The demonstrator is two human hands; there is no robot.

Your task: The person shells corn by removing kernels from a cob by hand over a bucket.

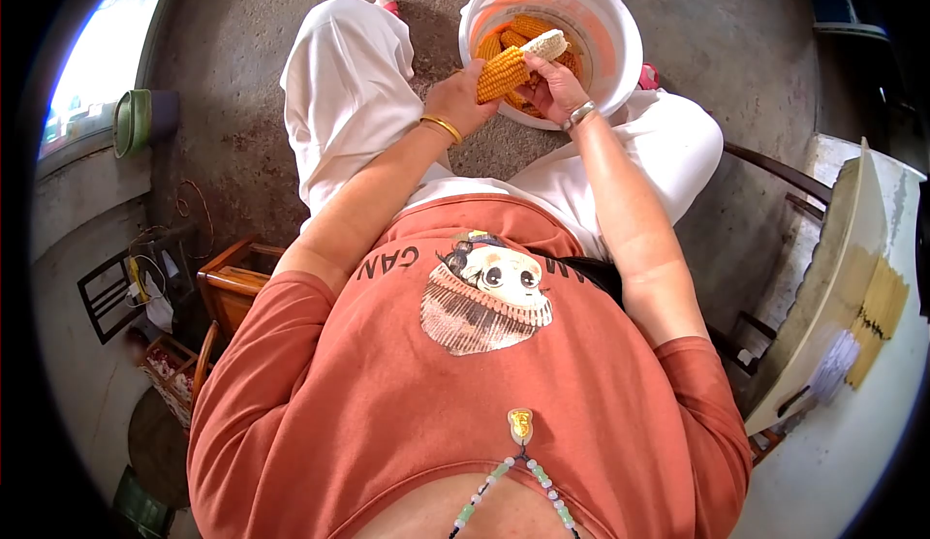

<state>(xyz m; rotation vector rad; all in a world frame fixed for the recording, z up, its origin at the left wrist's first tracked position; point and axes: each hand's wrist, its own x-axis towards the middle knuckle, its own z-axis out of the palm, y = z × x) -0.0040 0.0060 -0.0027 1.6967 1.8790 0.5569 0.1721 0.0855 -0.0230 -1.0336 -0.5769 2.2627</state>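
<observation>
My left hand, with a gold bracelet at the wrist, is closed around a yellow ear of corn covered in kernels. In my right hand, which wears a metal-banded watch, is a pale, stripped corncob gripped near its lower end. The cob lies against or very close to the upper end of the ear; whether they touch I cannot tell. Both hands are over the near side of a white bucket. Inside it lie several yellow ears of corn, partly hidden by my hands.
The bucket stands on a concrete floor between my knees in white trousers. A wooden chair is at left, near a green container by the window. At right is a table with papers on it.
</observation>
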